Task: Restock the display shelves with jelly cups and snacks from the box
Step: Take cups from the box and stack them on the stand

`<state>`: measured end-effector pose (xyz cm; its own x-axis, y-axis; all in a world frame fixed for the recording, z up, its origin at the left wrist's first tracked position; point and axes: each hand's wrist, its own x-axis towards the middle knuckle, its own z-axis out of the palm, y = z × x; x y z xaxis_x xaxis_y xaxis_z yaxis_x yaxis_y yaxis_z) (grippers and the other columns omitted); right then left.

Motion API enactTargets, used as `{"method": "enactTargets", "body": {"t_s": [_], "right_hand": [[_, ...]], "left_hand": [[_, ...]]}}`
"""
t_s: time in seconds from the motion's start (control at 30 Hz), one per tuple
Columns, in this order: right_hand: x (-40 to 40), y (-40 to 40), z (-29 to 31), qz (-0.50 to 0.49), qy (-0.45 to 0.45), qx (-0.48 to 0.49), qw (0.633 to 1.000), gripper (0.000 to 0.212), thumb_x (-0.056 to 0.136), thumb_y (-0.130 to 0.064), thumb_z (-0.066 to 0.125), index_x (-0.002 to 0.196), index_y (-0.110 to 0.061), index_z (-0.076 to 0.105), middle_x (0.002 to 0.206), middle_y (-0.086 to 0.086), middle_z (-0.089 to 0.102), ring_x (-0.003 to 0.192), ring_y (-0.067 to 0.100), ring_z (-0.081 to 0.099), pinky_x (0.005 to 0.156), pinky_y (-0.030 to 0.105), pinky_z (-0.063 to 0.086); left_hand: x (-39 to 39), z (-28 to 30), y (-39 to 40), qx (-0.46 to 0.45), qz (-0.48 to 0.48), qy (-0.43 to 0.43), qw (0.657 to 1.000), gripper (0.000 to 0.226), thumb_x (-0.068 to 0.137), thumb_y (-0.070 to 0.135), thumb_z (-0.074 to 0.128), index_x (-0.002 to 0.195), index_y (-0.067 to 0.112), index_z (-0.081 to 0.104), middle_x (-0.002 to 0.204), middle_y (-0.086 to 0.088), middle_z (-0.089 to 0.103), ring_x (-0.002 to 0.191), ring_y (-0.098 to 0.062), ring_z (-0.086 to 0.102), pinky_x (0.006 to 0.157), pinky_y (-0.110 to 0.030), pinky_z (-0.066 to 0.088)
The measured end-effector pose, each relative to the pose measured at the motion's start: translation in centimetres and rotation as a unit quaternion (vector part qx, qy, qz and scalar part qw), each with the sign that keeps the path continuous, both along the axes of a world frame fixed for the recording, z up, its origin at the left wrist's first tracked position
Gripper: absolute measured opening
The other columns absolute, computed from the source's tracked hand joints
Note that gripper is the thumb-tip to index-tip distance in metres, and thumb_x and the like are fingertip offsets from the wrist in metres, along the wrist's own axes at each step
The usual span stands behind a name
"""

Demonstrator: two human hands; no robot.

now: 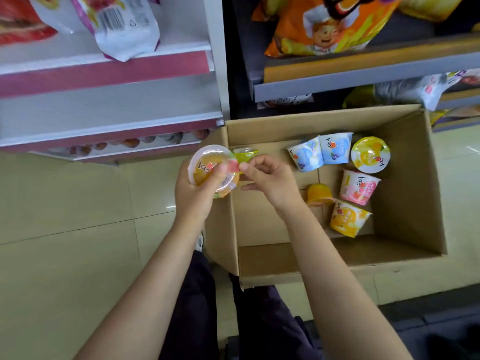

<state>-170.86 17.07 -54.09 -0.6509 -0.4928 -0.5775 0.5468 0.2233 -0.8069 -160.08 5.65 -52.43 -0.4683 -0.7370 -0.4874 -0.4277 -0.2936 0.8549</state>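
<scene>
- Currently, orange jelly cup held over the box's left wall, lid facing up, gripped by the left hand with fingers curled round its side.
- Small green jelly cup sits just beyond it; right hand pinches at it with thumb and forefinger, other fingers loosely extended. Blur hides the exact contact.
- A small red piece shows between the two hands; cannot tell what it is.
- Cardboard box on the floor holds more stock: two blue cups side by side, a yellow-lidded cup, a pink cup, an orange cup on its side, a small orange jelly.
- White-and-pink shelf just left of the box, with bare tiers.
- Risks, as judged: the two-finger pinch on the green cup is thin, so it could slip and drop to the tile; juggling two items at once could tilt the larger cup out of the left-hand grip.
</scene>
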Motion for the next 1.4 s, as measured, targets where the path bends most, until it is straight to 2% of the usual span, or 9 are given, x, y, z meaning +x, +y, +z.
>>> {"method": "enactTargets", "body": {"t_s": [0.2, 0.27, 0.33, 0.43, 0.53, 0.8, 0.97, 1.23, 1.4], "right_hand": [[-2.2, -2.2, -10.4, -0.014, 0.059, 0.252, 0.966, 0.057, 0.083, -0.026, 0.08, 0.129, -0.004, 0.054, 0.122, 0.01, 0.061, 0.113, 0.022, 0.058, 0.089, 0.025, 0.048], [-2.7, -2.6, -13.2, 0.059, 0.05, 0.294, 0.953, 0.038, 0.083, -0.034, 0.079, 0.109, -0.013, 0.06, 0.105, 0.002, 0.059, 0.101, 0.021, 0.056, 0.073, 0.012, 0.043], [-2.8, -2.8, -15.2, 0.086, 0.036, 0.299, 0.95, 0.03, 0.084, -0.036, 0.077, 0.095, -0.017, 0.057, 0.09, -0.005, 0.05, 0.085, 0.016, 0.05, 0.063, 0.008, 0.043], [-2.4, -2.9, -17.0, 0.075, -0.015, 0.263, 0.962, 0.062, 0.08, -0.041, 0.08, 0.127, -0.007, 0.057, 0.107, 0.001, 0.058, 0.094, 0.018, 0.056, 0.077, 0.031, 0.051], [-1.4, -3.3, -18.0, 0.062, -0.036, 0.261, 0.963, 0.043, 0.081, -0.045, 0.078, 0.105, -0.012, 0.066, 0.085, -0.001, 0.059, 0.08, 0.017, 0.053, 0.067, 0.027, 0.043], [0.0, -3.8, -19.3, -0.093, -0.073, 0.216, 0.969, 0.045, 0.082, -0.02, 0.081, 0.101, -0.011, 0.041, 0.088, -0.001, 0.048, 0.089, 0.022, 0.053, 0.089, 0.045, 0.054], [-0.9, -3.3, -16.6, -0.092, -0.076, 0.19, 0.974, 0.042, 0.079, -0.023, 0.084, 0.09, -0.013, 0.045, 0.098, 0.006, 0.051, 0.083, 0.017, 0.059, 0.058, 0.024, 0.056], [1.9, -0.6, -0.1, -0.084, -0.014, 0.057, 0.995, 0.029, 0.085, -0.014, 0.077, 0.097, -0.014, 0.051, 0.078, -0.004, 0.067, 0.076, 0.012, 0.065, 0.069, 0.03, 0.052], [4.8, -2.6, 15.4, 0.036, 0.063, -0.049, 0.996, 0.054, 0.082, -0.016, 0.078, 0.127, -0.014, 0.049, 0.106, 0.008, 0.073, 0.093, 0.013, 0.069, 0.075, 0.025, 0.053]], "left_hand": [[1.3, -5.1, -1.9, 0.09, 0.094, -0.057, 0.99, 0.046, 0.08, 0.038, 0.081, 0.121, 0.022, 0.065, 0.109, 0.001, 0.072, 0.098, -0.015, 0.072, 0.071, -0.029, 0.06], [1.8, -6.8, -2.0, 0.104, 0.085, -0.067, 0.989, 0.051, 0.077, 0.042, 0.082, 0.121, 0.024, 0.065, 0.111, 0.0, 0.072, 0.1, -0.017, 0.072, 0.071, -0.032, 0.06], [2.2, -8.2, -2.0, 0.107, 0.072, -0.07, 0.989, 0.049, 0.076, 0.045, 0.082, 0.118, 0.027, 0.066, 0.111, 0.001, 0.073, 0.1, -0.016, 0.072, 0.079, -0.038, 0.061], [2.6, -9.4, -1.8, 0.118, 0.079, -0.075, 0.987, 0.055, 0.073, 0.047, 0.082, 0.12, 0.024, 0.066, 0.111, -0.001, 0.073, 0.099, -0.017, 0.072, 0.085, -0.045, 0.06], [2.9, -10.0, -1.7, 0.13, 0.093, -0.074, 0.984, 0.068, 0.064, 0.053, 0.082, 0.122, 0.021, 0.066, 0.111, -0.002, 0.073, 0.1, -0.018, 0.072, 0.086, -0.047, 0.06], [3.2, -10.1, -1.3, 0.135, 0.087, -0.071, 0.984, 0.06, 0.067, 0.052, 0.08, 0.119, 0.026, 0.065, 0.113, 0.0, 0.072, 0.103, -0.016, 0.07, 0.09, -0.046, 0.059], [3.6, -9.2, -1.0, 0.131, 0.068, -0.061, 0.987, 0.056, 0.073, 0.049, 0.081, 0.12, 0.024, 0.065, 0.111, -0.001, 0.073, 0.102, -0.018, 0.071, 0.084, -0.042, 0.061], [3.8, 2.1, -2.4, 0.124, 0.023, -0.021, 0.992, 0.052, 0.06, 0.051, 0.082, 0.102, 0.023, 0.073, 0.1, 0.001, 0.077, 0.097, -0.019, 0.073, 0.095, -0.048, 0.056], [4.2, 14.0, -4.8, 0.137, 0.036, 0.118, 0.983, 0.015, 0.087, 0.022, 0.074, 0.101, 0.02, 0.072, 0.091, 0.001, 0.076, 0.082, -0.015, 0.073, 0.074, -0.034, 0.059]]}}
